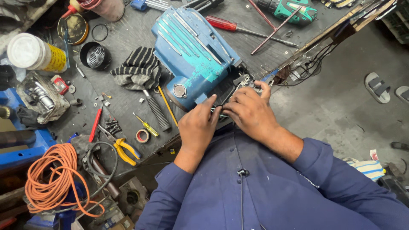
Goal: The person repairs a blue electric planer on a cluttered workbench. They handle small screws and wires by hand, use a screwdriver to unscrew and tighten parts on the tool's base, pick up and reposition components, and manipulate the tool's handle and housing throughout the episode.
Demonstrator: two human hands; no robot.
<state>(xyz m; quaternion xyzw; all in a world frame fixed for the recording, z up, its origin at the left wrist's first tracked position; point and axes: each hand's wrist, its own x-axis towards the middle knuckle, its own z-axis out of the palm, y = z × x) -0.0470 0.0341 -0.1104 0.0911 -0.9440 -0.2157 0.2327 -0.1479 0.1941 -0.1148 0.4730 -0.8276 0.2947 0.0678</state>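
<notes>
head view: both hands meet at the near, open end of the blue power tool housing (194, 55), left hand (197, 127) and right hand (251, 111) with fingers curled, pinching thin wires there, housing's long axis running away up-left across the workbench (128, 34).

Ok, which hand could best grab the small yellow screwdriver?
Probably the left hand: it lies nearer the yellow screwdriver, while the right hand is beyond it at the blue machine's open end.

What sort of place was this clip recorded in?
Most likely a power-tool repair workshop. Both hands, left hand and right hand, work at the open end of a blue power tool housing on a cluttered workbench, among a red-handled screwdriver, yellow-handled pliers and a coiled orange cable.
</notes>
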